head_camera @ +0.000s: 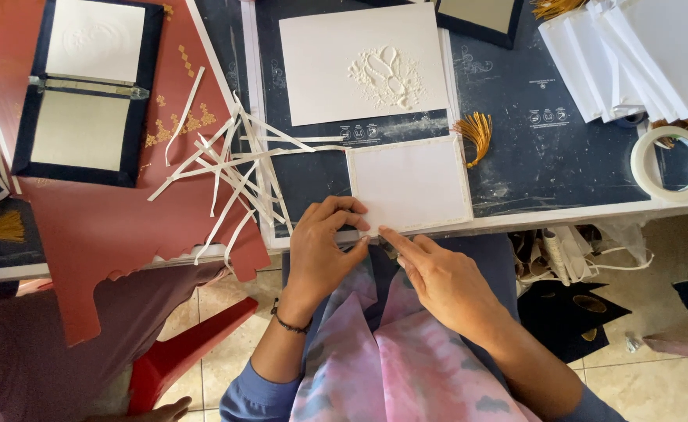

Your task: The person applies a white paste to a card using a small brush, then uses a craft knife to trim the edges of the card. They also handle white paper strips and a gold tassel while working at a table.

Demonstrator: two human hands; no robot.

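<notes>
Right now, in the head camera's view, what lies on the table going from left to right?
Open dark blue folder with pale panels → heap of thin white paper strips → white card with an embossed motif → golden yellow tassel → stack of white sheets → roll of white tape.

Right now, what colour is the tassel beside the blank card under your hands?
Golden yellow: the thread tassel lies on the dark mat, right of the white rectangular card. Head view.

Bare dark table [551, 160] right of my white card [410, 186] leaves me room; loose paper strips [226, 168] crowd its left, a tassel [477, 134] sits beside its top-right corner.
</notes>
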